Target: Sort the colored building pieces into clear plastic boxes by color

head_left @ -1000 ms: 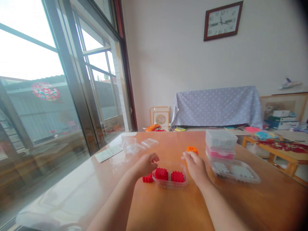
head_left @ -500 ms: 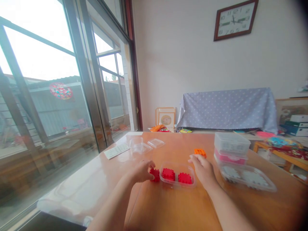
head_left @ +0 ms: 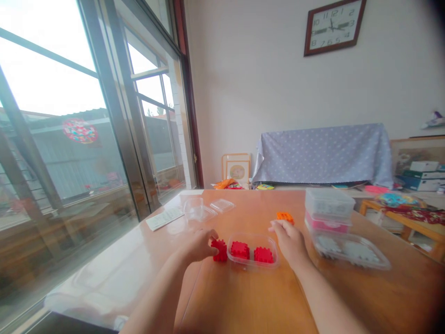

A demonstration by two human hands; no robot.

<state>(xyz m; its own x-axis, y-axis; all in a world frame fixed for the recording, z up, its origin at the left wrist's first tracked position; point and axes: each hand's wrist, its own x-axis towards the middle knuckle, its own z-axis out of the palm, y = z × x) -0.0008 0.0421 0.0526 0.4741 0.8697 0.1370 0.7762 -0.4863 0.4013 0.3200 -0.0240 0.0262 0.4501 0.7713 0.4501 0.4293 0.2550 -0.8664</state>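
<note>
A clear plastic tray (head_left: 274, 262) sits on the wooden table (head_left: 243, 301) and holds two red toothed cubes (head_left: 252, 252). Just left of the tray, my left hand (head_left: 200, 246) has its fingers closed around a third red cube (head_left: 220, 250). My right hand (head_left: 290, 242) rests at the tray's right end, fingers curled toward its rim; I cannot make out anything inside them. An orange cube (head_left: 285, 216) lies on the table just beyond my right hand.
Stacked clear boxes with white and pink pieces (head_left: 328, 209) stand at the right, above a tray of white pieces (head_left: 349, 251). Empty clear containers and lids (head_left: 200, 211) and a paper card (head_left: 163, 218) lie at the far left. A large window (head_left: 69, 116) runs along the left.
My left hand came down onto the red cube beside the tray and closed on it. The right hand stayed at the tray's right end. The view shifted slightly.
</note>
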